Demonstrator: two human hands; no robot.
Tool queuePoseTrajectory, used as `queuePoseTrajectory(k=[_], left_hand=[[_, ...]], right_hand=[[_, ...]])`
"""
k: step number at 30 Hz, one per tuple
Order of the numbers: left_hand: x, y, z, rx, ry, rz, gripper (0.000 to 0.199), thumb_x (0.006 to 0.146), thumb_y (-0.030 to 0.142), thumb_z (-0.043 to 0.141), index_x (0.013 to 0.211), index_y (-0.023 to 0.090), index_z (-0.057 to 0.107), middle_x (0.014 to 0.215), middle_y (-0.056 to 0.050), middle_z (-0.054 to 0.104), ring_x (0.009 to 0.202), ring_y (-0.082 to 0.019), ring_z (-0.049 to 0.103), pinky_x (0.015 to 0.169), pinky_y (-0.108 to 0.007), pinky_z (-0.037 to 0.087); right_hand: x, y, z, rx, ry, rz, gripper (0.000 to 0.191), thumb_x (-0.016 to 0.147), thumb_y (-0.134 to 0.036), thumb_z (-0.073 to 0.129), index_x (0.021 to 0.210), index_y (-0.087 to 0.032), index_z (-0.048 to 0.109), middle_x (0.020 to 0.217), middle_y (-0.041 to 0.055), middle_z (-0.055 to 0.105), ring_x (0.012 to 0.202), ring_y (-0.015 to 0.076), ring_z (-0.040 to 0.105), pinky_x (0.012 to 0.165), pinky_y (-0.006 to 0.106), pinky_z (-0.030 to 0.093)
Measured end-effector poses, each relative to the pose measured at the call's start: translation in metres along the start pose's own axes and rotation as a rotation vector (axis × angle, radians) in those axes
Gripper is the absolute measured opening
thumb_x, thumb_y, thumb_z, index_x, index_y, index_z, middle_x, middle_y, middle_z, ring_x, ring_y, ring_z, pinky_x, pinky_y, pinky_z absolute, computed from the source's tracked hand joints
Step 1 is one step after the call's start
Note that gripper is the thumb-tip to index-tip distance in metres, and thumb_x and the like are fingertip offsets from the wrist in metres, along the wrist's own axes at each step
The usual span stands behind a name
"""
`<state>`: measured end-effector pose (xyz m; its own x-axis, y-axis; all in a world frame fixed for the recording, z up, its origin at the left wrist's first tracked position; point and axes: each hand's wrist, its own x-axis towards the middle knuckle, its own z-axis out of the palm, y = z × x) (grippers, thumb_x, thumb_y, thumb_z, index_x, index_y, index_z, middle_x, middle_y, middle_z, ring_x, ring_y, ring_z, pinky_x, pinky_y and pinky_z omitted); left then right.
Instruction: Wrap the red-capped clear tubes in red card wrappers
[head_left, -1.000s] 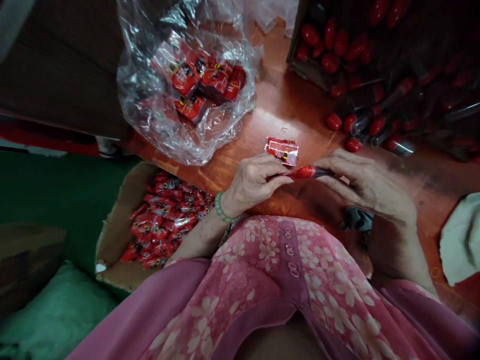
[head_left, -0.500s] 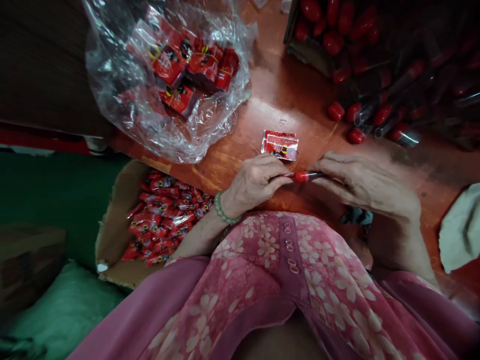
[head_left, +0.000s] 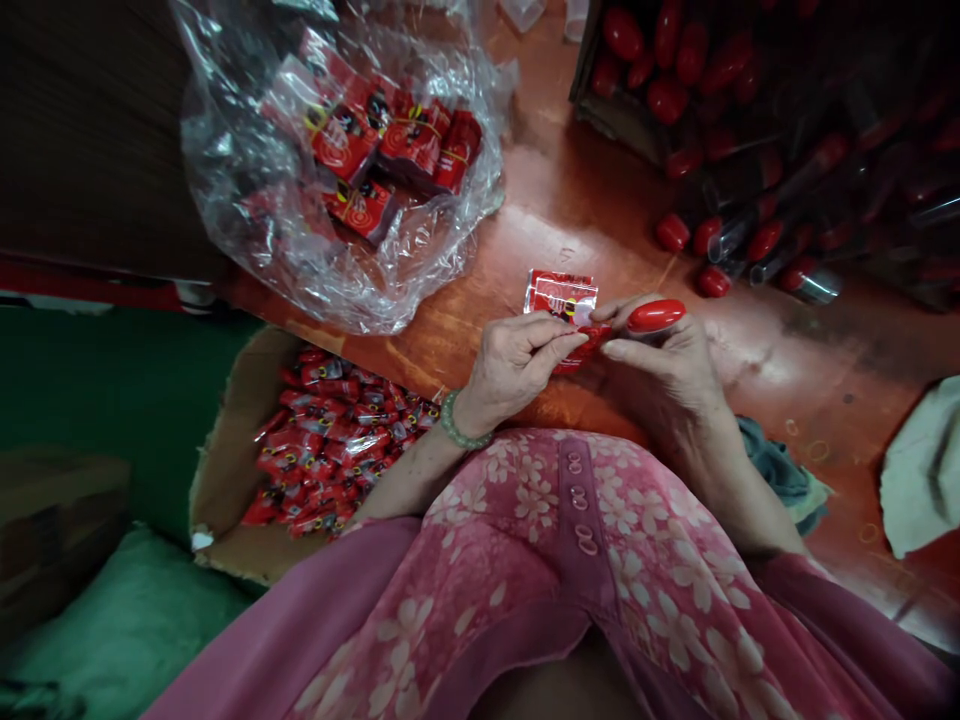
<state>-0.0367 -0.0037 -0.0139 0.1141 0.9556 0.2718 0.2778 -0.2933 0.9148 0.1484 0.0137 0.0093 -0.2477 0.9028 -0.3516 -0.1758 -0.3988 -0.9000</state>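
Observation:
My left hand (head_left: 517, 362), with a green bead bracelet at its wrist, pinches the edge of a small red printed wrapper (head_left: 587, 345). Across from it, my right hand (head_left: 667, 365) holds a glossy red oval-capped piece (head_left: 656, 316), its cap lying over the fingers. The right thumb and fingertips are close to the wrapper's other end; whether they grip it too is unclear. Just behind the hands, flat red wrappers (head_left: 561, 292) lie on the orange-brown table (head_left: 540, 200).
A clear plastic bag (head_left: 390, 290) with banded red bundles stands back left. Red-capped clear tubes (head_left: 765, 240) spill from a dark box at back right. Left of my body, a cardboard box (head_left: 232, 480) holds many red packets. Cloths (head_left: 787, 475) lie at the right.
My right hand has moved left and turned, bringing the red cap on top of its fingers. A red wrapper now shows between the hands, where a red-and-dark piece was stretched before.

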Motion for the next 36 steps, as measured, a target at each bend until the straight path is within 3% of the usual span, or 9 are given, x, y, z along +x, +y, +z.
queuePoseTrajectory(k=[5, 9, 13, 20, 23, 26, 32, 36], left_hand=[[-0.001, 0.001, -0.001, -0.016, -0.07, -0.096, 0.032, 0.096, 0.037, 0.062, 0.083, 0.013, 0.078, 0.076, -0.004, 0.075, 0.065, -0.01, 0.065, 0.065, -0.021, 0.05], [-0.001, 0.005, -0.006, -0.118, -0.166, -0.292, 0.037, 0.092, 0.047, 0.064, 0.088, 0.013, 0.078, 0.077, -0.003, 0.074, 0.066, -0.012, 0.062, 0.064, -0.023, 0.048], [-0.001, 0.008, -0.011, -0.233, -0.245, -0.453, 0.041, 0.09, 0.048, 0.061, 0.076, 0.013, 0.076, 0.067, 0.001, 0.068, 0.062, -0.011, 0.057, 0.062, -0.024, 0.045], [0.0, 0.003, -0.009, -0.28, -0.146, -0.502, 0.032, 0.078, 0.044, 0.08, 0.065, 0.015, 0.074, 0.06, 0.001, 0.068, 0.055, -0.009, 0.054, 0.057, -0.023, 0.042], [0.0, -0.001, -0.006, -0.301, -0.08, -0.455, 0.034, 0.073, 0.046, 0.086, 0.063, 0.015, 0.073, 0.061, 0.0, 0.07, 0.055, -0.009, 0.056, 0.057, -0.022, 0.044], [0.0, -0.004, -0.004, -0.289, -0.047, -0.32, 0.032, 0.073, 0.045, 0.087, 0.066, 0.016, 0.074, 0.065, -0.001, 0.074, 0.056, -0.009, 0.061, 0.059, -0.021, 0.048], [0.002, -0.006, -0.004, -0.146, 0.016, -0.075, 0.027, 0.076, 0.041, 0.086, 0.073, 0.016, 0.075, 0.073, -0.003, 0.077, 0.065, -0.011, 0.068, 0.065, -0.023, 0.054], [0.003, -0.004, -0.005, -0.084, 0.008, -0.023, 0.027, 0.077, 0.04, 0.085, 0.074, 0.016, 0.074, 0.074, -0.004, 0.077, 0.066, -0.012, 0.069, 0.067, -0.024, 0.055]], right_hand=[[0.007, 0.008, -0.005, -0.086, 0.003, -0.059, 0.033, 0.067, -0.031, 0.091, 0.081, -0.024, 0.062, 0.078, -0.0055, 0.065, 0.073, 0.0139, 0.066, 0.076, 0.033, 0.06], [0.008, 0.009, -0.008, -0.171, 0.055, -0.139, 0.029, 0.069, -0.03, 0.091, 0.079, -0.024, 0.064, 0.078, -0.0061, 0.063, 0.069, 0.0112, 0.06, 0.069, 0.028, 0.057], [0.008, 0.009, -0.009, -0.211, 0.051, -0.225, 0.023, 0.071, -0.026, 0.09, 0.079, -0.024, 0.068, 0.078, -0.0063, 0.063, 0.07, 0.0101, 0.059, 0.067, 0.024, 0.054], [0.013, 0.007, -0.014, -0.271, 0.012, -0.182, 0.026, 0.072, -0.034, 0.089, 0.083, -0.025, 0.068, 0.08, -0.0051, 0.067, 0.069, 0.0121, 0.062, 0.067, 0.028, 0.057], [0.014, 0.0, -0.016, -0.292, -0.007, -0.196, 0.028, 0.071, -0.038, 0.09, 0.083, -0.026, 0.068, 0.08, -0.0046, 0.068, 0.072, 0.0141, 0.066, 0.071, 0.03, 0.059], [0.015, -0.013, -0.022, -0.37, -0.068, -0.201, 0.029, 0.072, -0.043, 0.089, 0.086, -0.026, 0.07, 0.083, -0.003, 0.07, 0.077, 0.0163, 0.068, 0.076, 0.032, 0.059], [0.005, -0.046, -0.038, -0.617, -0.158, -0.223, 0.028, 0.09, -0.05, 0.071, 0.11, -0.03, 0.071, 0.101, 0.0024, 0.072, 0.089, 0.0208, 0.067, 0.086, 0.037, 0.057], [0.003, -0.063, -0.037, -0.82, -0.327, -0.327, 0.025, 0.096, -0.045, 0.063, 0.112, -0.029, 0.072, 0.105, 0.0058, 0.074, 0.094, 0.0235, 0.068, 0.088, 0.038, 0.056]])
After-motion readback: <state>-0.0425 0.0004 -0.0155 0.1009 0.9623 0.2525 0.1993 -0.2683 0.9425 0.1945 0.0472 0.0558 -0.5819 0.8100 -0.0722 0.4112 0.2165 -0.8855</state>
